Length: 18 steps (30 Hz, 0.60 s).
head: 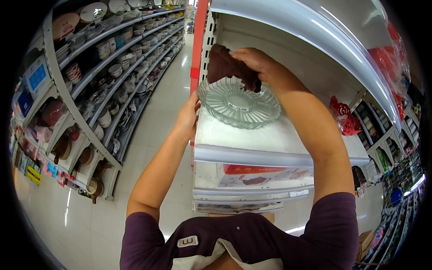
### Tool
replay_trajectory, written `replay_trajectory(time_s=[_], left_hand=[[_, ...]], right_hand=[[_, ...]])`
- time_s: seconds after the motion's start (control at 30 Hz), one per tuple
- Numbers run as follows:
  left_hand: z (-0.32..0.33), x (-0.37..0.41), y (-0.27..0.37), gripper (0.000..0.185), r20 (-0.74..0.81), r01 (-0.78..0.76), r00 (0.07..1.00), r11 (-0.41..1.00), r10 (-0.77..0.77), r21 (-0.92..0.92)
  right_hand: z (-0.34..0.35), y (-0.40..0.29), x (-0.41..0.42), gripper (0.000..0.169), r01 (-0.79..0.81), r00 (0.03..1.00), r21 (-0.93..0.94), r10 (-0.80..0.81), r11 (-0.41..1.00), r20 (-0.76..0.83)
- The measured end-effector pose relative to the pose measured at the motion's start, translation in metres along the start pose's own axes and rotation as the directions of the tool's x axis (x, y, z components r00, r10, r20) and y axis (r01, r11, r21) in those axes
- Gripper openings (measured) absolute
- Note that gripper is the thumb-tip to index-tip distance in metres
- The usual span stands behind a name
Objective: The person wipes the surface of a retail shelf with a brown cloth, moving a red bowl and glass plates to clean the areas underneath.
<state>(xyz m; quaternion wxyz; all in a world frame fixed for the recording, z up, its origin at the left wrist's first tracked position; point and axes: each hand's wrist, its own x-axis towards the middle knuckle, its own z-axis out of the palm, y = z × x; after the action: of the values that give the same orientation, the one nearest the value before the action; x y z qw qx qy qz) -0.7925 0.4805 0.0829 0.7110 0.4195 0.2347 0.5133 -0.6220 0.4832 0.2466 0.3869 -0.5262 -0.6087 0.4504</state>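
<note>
A round ribbed clear glass dish (pixel 239 103) rests on a white shelf board (pixel 233 136) before me. My right hand (pixel 251 60) grips a dark brown cloth (pixel 226 64) over the dish's far side; the cloth hangs down to the glass rim. At the dish's left side is my left hand (pixel 189 113), by the left edge of the shelf. Its fingertips are partly hidden, so whether they press on the dish or on the shelf edge cannot be told.
An upper shelf edge (pixel 303 23) curves above my right arm. Red openwork ornaments (pixel 346 116) stand at the shelf's right end. A printed box (pixel 256 175) lies one level lower. Across the aisle at left, shelves hold stacked bowls (pixel 115 70) and plates.
</note>
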Motion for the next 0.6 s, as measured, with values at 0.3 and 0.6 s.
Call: replay_trajectory(time_s=[0.3, 0.6], left_hand=[[0.001, 0.012, -0.009, 0.058, 0.076, -0.197, 0.980, 0.943, 0.183, 0.270], [0.006, 0.004, -0.001, 0.070, 0.066, -0.204, 0.979, 0.913, 0.194, 0.354]], right_hand=[[-0.004, 0.085, 0.064, 0.052, 0.127, 0.980, -0.932, -0.191, 0.339, 0.064], [0.020, 0.035, 0.033, 0.027, -0.002, 0.865, -0.008, 0.006, 1.000, 0.502]])
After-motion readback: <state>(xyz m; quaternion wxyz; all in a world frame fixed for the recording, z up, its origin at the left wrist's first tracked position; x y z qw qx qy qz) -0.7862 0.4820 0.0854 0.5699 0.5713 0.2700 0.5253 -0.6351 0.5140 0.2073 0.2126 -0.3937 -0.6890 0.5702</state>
